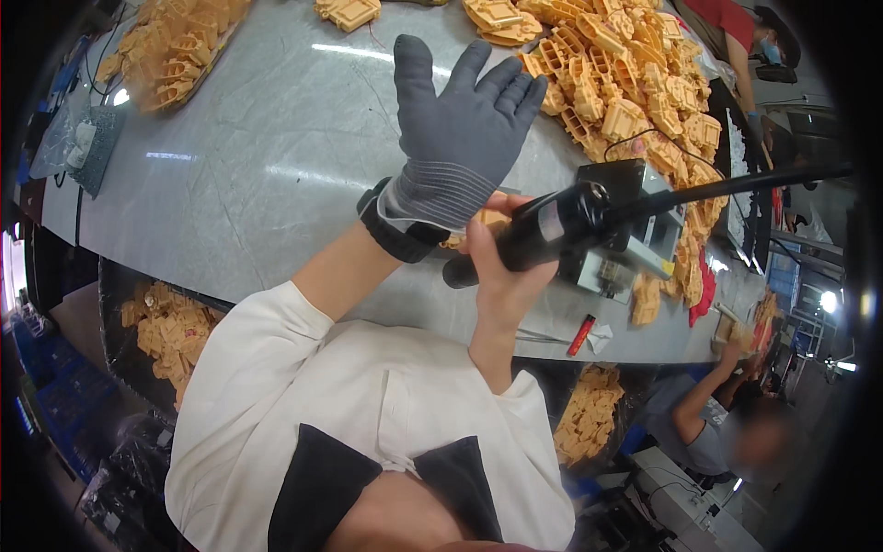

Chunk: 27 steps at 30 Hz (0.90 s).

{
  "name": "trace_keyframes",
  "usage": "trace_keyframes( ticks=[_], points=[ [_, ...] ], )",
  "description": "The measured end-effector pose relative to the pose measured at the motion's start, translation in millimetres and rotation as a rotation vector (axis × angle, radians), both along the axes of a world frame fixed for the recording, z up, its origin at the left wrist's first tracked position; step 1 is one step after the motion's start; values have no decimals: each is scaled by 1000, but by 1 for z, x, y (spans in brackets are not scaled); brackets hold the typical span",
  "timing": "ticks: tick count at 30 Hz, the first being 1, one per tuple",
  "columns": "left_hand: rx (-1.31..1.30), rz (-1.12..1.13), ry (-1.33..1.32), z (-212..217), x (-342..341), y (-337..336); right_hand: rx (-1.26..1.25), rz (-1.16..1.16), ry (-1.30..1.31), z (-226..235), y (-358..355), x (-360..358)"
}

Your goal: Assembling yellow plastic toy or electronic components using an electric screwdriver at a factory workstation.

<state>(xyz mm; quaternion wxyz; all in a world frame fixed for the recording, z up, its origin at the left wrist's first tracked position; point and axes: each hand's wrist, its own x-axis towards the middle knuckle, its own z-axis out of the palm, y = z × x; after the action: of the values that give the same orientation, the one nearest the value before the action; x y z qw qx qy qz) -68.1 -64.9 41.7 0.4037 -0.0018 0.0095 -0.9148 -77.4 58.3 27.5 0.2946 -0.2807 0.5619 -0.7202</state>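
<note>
My left hand (469,120), in a dark grey glove with a black band at the wrist, hovers palm-down above the grey table with its fingers spread, holding nothing. Just below it my bare right hand (510,281) is closed round a black cylindrical corded tool (552,225); the thumb crosses its front and the fingertips show behind. A thick black cable (736,184) runs from its end to the right. Past those fingertips, an orange-yellow plastic part (492,221) is partly hidden by the glove and the tool. What the tool's working end touches cannot be seen.
Orange-yellow moulded parts are heaped on the far right (625,74) and far left (184,46) of the table. A black and metal fixture (612,267) stands right of the tool. A red-handled tool (581,335) lies near the front edge. Another person (713,414) works at lower right.
</note>
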Motion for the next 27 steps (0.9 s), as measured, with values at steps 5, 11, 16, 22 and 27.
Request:
trace_keyframes(
  ticks=[5, 11, 16, 22, 27],
  points=[
    [66, 13, -21, 3, -3, -5, -134, -36, 20, 6, -4, 1],
    [184, -26, -13, -5, -10, -6, -55, -180, 182, -10, -6, 1],
    [235, -15, -48, -6, -8, -4, -150, -318, 115, -17, -14, 3],
    [135, -167, 28, 7, -1, -1, -286, 312, -210, -26, 1, -13],
    [-402, 124, -188, 18, -12, -21, -389, 752, -401, -33, 1, -14]
  ],
)
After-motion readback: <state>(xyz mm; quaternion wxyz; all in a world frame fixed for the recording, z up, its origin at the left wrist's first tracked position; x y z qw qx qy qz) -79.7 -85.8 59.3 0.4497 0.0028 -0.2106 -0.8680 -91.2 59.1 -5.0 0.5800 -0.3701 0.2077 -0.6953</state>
